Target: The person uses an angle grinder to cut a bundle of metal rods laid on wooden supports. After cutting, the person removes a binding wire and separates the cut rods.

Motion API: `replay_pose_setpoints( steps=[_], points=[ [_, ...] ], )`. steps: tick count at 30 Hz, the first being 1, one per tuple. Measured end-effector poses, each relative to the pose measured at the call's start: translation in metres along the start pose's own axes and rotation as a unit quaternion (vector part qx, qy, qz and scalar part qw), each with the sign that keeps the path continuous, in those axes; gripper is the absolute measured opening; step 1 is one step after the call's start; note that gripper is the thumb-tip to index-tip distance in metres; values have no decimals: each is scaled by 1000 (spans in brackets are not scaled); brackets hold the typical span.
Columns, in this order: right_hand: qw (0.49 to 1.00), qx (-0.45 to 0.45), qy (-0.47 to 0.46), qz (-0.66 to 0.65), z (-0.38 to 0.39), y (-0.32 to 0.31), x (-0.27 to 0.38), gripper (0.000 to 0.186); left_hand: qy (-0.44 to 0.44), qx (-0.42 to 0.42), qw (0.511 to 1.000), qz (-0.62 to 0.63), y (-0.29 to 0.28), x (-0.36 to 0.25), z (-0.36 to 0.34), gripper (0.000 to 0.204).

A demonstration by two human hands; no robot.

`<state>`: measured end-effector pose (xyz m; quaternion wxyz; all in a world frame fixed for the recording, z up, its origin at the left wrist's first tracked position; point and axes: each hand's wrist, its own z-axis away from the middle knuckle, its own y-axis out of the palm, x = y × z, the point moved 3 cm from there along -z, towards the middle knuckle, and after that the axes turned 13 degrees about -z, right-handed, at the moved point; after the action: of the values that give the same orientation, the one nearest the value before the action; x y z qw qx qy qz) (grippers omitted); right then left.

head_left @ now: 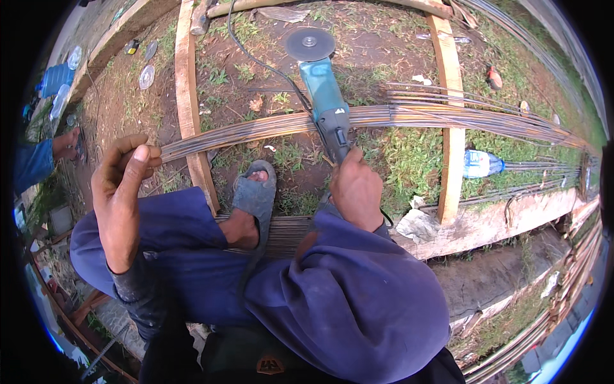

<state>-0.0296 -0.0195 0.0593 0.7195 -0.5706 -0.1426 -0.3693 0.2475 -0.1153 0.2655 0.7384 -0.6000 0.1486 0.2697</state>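
Observation:
In my right hand [357,192] is the rear grip of a teal and black angle grinder [325,89], fingers wrapped round it. The grinder lies across a bundle of thin steel rods [256,128], its dark cutting disc [310,43] pointing away from me, beyond the rods. My left hand [121,192] is at the left ends of the bundle, half curled, with the thumb apart from the fingers. Its fingertips are right by the rod ends; whether they touch them I cannot tell. A black cord [246,54] runs from the far side down towards the grinder.
Two wooden crosspieces [187,83] [451,160] support the rods above grassy soil. A blue-labelled plastic bottle [483,164] lies at the right, near more rods and a timber beam [499,227]. My sandalled foot [252,198] is close below the bundle. Another person's leg [35,163] shows at far left.

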Motion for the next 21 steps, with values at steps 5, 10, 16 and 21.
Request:
replay_pose_setpoints(
  steps=[5, 10, 16, 21],
  points=[
    [997, -52, -58, 11, 0, 5, 11, 17, 1, 122, 992, 24, 37, 2, 10, 36],
    [995, -77, -60, -10, 5, -5, 12, 29, 40, 149, 988, -8, 53, -14, 3, 36],
    [988, -131, -80, 15, 14, -4, 18, 37, 98, 192, 976, -33, 64, -38, 7, 34],
    [990, -86, -104, -33, 13, -13, 19, 50, 145, 162, 975, -45, 44, -64, 19, 31]
  ],
)
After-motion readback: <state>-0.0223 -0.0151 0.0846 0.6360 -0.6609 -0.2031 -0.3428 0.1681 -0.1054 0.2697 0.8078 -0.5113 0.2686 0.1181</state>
